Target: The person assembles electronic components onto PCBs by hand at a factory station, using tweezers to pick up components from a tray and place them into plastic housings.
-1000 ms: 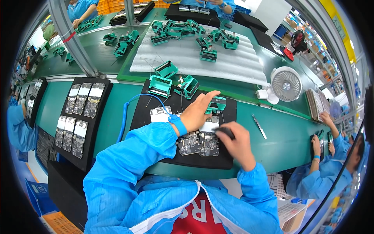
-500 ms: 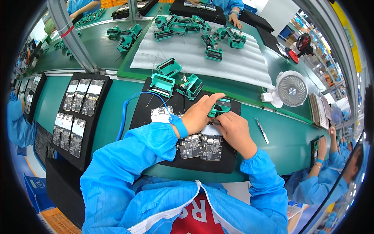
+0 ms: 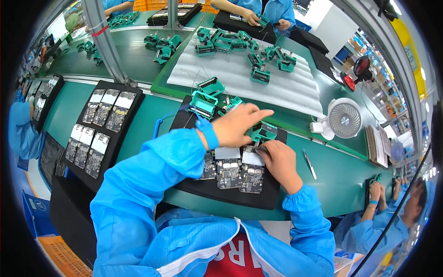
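Note:
My left hand (image 3: 237,123) is over the black foam mat (image 3: 217,188), its upper finger stretched out to the right and its lower fingertips beside a small green plastic housing (image 3: 264,131). Just below that housing my right hand (image 3: 279,159) is closed in a pinch, with a small dark thing between the fingertips that I cannot make out. Under the pinch lies a circuit board (image 3: 252,177) with a white upper part. A second circuit board (image 3: 228,173) sits to its left, and another is partly hidden by my left sleeve. A blue wrist strap circles my left wrist.
More green housings (image 3: 203,104) lie behind my left hand. Tweezers (image 3: 309,165) rest on the table to the right, near a white fan (image 3: 344,117). At left, a black foam tray (image 3: 121,134) bears several boards. Across the bench, a white foam sheet (image 3: 194,76) holds several housings before a co-worker.
My left hand has come off the top of the green housing and its fingers have spread. My right hand stays beside it. The whole view has shifted slightly. The co-worker opposite now holds a green housing.

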### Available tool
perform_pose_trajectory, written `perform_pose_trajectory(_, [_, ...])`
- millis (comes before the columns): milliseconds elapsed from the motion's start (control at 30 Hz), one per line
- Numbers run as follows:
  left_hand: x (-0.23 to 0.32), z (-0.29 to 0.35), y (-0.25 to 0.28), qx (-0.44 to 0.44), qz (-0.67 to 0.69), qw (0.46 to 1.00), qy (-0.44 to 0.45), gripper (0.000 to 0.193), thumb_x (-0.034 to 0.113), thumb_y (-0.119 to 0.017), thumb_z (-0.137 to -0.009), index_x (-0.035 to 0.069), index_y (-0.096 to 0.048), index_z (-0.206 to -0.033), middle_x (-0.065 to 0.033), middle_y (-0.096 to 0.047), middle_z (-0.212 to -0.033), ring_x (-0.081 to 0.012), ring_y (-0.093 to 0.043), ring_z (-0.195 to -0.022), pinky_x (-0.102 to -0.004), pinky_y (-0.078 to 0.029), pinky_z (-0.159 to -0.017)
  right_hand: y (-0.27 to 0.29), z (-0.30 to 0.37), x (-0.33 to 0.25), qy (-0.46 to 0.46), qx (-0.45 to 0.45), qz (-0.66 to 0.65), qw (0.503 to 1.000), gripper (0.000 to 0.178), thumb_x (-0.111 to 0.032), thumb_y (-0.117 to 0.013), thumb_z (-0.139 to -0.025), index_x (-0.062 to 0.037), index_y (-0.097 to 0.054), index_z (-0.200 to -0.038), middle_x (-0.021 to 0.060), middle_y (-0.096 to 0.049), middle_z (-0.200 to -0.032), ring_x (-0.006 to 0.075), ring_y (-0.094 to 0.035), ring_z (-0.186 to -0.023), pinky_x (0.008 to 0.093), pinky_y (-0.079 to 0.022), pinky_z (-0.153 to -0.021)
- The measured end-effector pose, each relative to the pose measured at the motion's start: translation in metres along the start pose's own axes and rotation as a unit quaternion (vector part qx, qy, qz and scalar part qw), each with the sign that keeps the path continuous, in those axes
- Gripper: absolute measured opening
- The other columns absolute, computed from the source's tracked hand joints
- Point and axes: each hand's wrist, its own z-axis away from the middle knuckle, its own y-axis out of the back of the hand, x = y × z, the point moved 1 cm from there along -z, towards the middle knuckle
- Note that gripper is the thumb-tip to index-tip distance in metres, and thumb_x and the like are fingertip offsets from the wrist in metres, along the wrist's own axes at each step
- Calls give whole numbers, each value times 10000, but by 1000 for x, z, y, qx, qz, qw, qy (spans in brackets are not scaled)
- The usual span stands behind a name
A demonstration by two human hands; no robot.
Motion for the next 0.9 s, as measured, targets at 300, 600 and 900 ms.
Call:
perform_pose_trajectory(300, [-72,-1,25,-63,-207,974,67,910,149,-839,-689,191,-420,-1496,-199,-574,-1303,-382,-508,-1282,-492,-415,-1090,-7,-7,-11,-15,63,-44,997,164,-117,-768,-795,-39,-661,-894,86,-686,-1050,310,-635,-968,405,-529,-776])
perform_pose_trajectory(600, [4,5,56,207,31,978,7,943,167,-824,-688,133,-371,-1514,-195,-531,-1202,-393,-548,-1132,-425,-484,-970,12,-19,-21,-162,103,-484,854,409,-238,-669,-978,26,-599,-1282,133,-600,-1352,217,-587,-1183,360,-437,-1037])
perform_pose_trajectory(900, [33,47,34,57,426,890,151,888,142,-784,-842,122,-269,-1565,-152,-496,-1328,-187,-585,-1094,-350,-508,-954,15,-17,-15,-174,35,-752,634,313,-303,-605,-1026,-41,-571,-1194,80,-664,-1067,171,-638,-950,346,-534,-873])
